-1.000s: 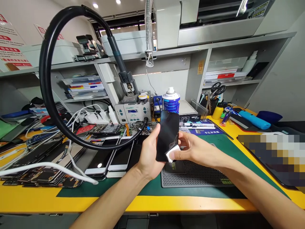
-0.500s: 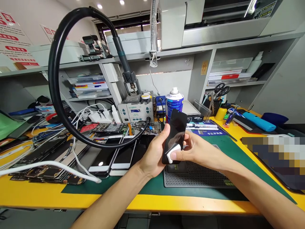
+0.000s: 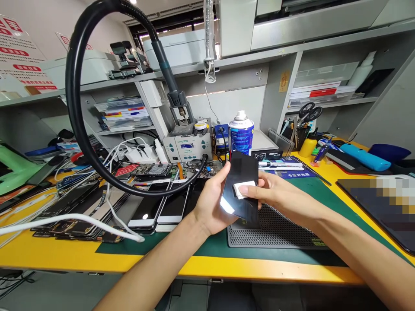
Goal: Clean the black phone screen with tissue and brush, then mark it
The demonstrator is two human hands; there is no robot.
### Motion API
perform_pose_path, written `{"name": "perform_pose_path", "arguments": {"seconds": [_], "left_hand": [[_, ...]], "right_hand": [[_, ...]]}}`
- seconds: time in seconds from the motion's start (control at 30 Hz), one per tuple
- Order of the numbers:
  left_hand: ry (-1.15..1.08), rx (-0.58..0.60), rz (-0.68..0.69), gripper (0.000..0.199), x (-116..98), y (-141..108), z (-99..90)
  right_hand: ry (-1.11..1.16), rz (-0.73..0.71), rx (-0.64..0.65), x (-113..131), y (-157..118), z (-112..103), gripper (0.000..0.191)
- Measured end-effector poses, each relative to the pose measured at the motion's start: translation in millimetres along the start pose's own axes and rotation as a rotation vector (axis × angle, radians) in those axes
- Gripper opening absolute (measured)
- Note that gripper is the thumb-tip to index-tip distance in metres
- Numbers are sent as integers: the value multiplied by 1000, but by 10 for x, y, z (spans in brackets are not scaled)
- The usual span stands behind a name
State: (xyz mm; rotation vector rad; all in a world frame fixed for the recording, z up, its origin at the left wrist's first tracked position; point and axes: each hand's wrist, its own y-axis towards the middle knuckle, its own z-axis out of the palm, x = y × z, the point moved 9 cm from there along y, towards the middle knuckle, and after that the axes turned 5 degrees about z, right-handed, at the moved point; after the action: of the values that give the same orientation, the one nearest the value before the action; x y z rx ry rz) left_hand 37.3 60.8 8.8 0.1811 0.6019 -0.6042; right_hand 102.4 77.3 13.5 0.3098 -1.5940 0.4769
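A black smartphone (image 3: 243, 168) is tilted up over the bench, its dark glossy face toward me and a bright reflection near its lower left corner. My left hand (image 3: 212, 201) is closed around its left edge, with the thumb along the side. In my right hand (image 3: 272, 190) a small folded white wipe (image 3: 245, 189) is pinned under the thumb against the middle of the glass. The other right fingers curl behind the phone's right edge, partly hidden. Below the phone lies a grey perforated mat (image 3: 275, 233) on a green work mat (image 3: 207, 248).
Several phones (image 3: 151, 207) and stacked phone parts (image 3: 74, 216) lie at left, crossed by a white cable (image 3: 81, 218). A black hose (image 3: 73, 86) loops up from the hot-air station (image 3: 186, 147). Behind the phone stands a blue spray can (image 3: 241, 136). Scissors (image 3: 310, 112) stand at right.
The white wipe has moved from the phone's lower end up to its middle under my right thumb. The phone has tilted, and a bright reflection now shows. The camera view has shifted slightly.
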Motion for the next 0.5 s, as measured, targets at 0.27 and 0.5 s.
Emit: {"name": "perform_pose_path", "arguments": {"seconds": [0.27,0.5], "left_hand": [[21,39,-12,58,16,-6,8],[92,11,18,57,27,4,-2]], "right_hand": [[67,13,66,12,-13,61,32],[32,51,83,-36,-25,33,34]]}}
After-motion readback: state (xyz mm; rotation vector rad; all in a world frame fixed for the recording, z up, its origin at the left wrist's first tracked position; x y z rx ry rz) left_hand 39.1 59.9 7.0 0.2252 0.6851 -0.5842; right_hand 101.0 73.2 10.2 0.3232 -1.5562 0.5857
